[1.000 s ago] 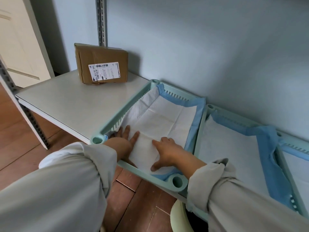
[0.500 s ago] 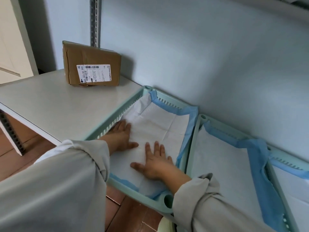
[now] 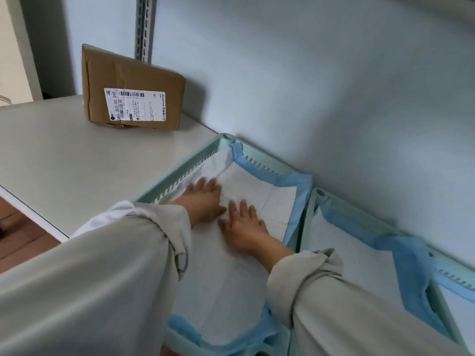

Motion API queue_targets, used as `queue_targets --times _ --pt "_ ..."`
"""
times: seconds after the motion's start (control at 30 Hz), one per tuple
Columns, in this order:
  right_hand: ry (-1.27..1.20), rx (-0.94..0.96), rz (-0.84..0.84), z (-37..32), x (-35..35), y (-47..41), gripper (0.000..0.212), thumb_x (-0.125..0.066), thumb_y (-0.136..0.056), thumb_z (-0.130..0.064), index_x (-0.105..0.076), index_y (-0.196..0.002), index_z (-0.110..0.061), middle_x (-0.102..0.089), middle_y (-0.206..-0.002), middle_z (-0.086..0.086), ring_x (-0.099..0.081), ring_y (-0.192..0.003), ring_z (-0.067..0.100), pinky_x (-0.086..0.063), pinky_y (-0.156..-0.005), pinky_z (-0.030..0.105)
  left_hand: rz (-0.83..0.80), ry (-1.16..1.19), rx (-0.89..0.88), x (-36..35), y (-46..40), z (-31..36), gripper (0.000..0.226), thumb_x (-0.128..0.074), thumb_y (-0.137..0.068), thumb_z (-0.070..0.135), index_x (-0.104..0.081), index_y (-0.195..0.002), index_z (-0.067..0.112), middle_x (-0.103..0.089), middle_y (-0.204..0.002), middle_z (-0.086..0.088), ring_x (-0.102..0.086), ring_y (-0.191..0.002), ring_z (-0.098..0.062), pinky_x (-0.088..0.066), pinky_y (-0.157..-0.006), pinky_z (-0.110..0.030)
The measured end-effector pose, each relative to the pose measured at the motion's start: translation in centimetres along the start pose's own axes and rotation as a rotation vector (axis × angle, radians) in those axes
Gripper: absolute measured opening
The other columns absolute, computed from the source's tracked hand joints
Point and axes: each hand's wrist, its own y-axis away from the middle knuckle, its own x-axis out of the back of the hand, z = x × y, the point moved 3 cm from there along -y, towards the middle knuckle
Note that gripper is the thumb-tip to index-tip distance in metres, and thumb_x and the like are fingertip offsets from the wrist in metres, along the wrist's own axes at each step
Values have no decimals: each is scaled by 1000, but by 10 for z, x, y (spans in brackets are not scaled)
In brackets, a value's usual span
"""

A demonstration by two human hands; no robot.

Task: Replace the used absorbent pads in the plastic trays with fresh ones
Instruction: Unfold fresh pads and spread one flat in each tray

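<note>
A pale green plastic tray (image 3: 180, 179) sits on the shelf, lined with a white absorbent pad (image 3: 262, 191) that has blue edges folded up against the tray walls. My left hand (image 3: 203, 199) lies flat on the pad near the tray's left wall, fingers spread. Beside it, my right hand (image 3: 244, 223) also presses flat on the pad, fingers apart. Neither hand holds anything. To the right stands a second green tray (image 3: 312, 201) with its own blue-edged pad (image 3: 359, 258). Part of a third tray (image 3: 455, 276) shows at the far right.
A brown cardboard box (image 3: 131, 91) with a shipping label stands at the back left of the white shelf surface (image 3: 77, 163). The wall runs right behind the trays. A slotted metal upright (image 3: 144, 27) rises behind the box. Wooden floor (image 3: 18, 235) lies below the shelf's front edge.
Both hands have slid forward over the pad, from the tray's near end toward its middle, flattening out. The camera has moved closer and more over the tray.
</note>
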Motion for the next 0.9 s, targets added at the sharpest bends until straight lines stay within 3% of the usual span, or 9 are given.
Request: queue_targets --times 0.1,0.2,0.3,0.4,0.47,0.57,0.67,0.8,0.9 --pt "-106 -240 42 29 -4 4 96 -26 -87 -73 17 -150 -16 25 -155 15 19 -144 33 5 -117 45 41 -23 141 -14 6 -13 89 -31 -91 64 6 -152 10 13 -158 -15 7 -148 -27 0 -121 -40" --pt "-146 -314 36 32 2 1 91 -29 -93 -62 15 -149 -6 22 -155 21 15 -145 36 2 -118 44 -29 -77 201 -1 3 -1 96 -36 -89 65 0 -150 2 5 -157 -23 -1 -147 -34 -8 -120 -45" --pt "-68 -214 28 27 11 -14 73 -28 -100 -46 13 -151 -13 21 -157 15 15 -145 33 0 -118 47 79 -167 85 23 -8 16 67 -45 -94 50 -34 -140 3 -33 -146 -21 -32 -135 -35 -32 -108 -42" --pt "18 -11 18 22 12 -40 63 -23 -101 -39 9 -152 -20 15 -159 9 13 -147 29 -3 -120 48 197 -91 -111 26 -33 30 49 -50 -96 27 -36 -139 9 -34 -147 -14 -30 -138 -27 -34 -108 -40" --pt "54 67 4 20 15 -53 63 -20 -99 -46 6 -152 -23 9 -160 5 10 -147 27 -5 -120 49 111 -88 -146 20 -50 27 59 -46 -97 30 -22 -148 9 -17 -156 -15 -15 -145 -28 -23 -116 -41" --pt "52 -15 5 40 26 -62 80 -23 -91 -68 10 -151 -27 17 -159 4 12 -147 29 -1 -120 49 17 -50 -8 14 -62 3 93 -45 -89 58 -1 -151 4 3 -158 -17 -1 -147 -30 -9 -120 -40" --pt "-19 -284 15 61 34 -58 101 -27 -82 -78 16 -150 -18 22 -156 17 9 -146 37 -3 -118 47 9 -65 101 11 -64 -1 112 -51 -78 70 -7 -148 -5 -9 -156 -22 -15 -145 -33 -17 -119 -38" --pt "16 -247 95 48 41 -74 84 -28 -95 -59 11 -151 -11 17 -157 19 9 -145 38 -3 -118 48 28 -163 74 39 -77 16 87 -56 -75 70 -48 -130 3 -48 -134 -14 -46 -124 -30 -39 -105 -36" --pt "43 -62 93 46 40 -84 67 -21 -100 -50 10 -152 -23 21 -158 8 17 -145 30 1 -118 50 174 -61 -23 36 -91 17 77 -54 -84 59 -37 -139 8 -35 -146 -14 -32 -136 -31 -31 -110 -40"
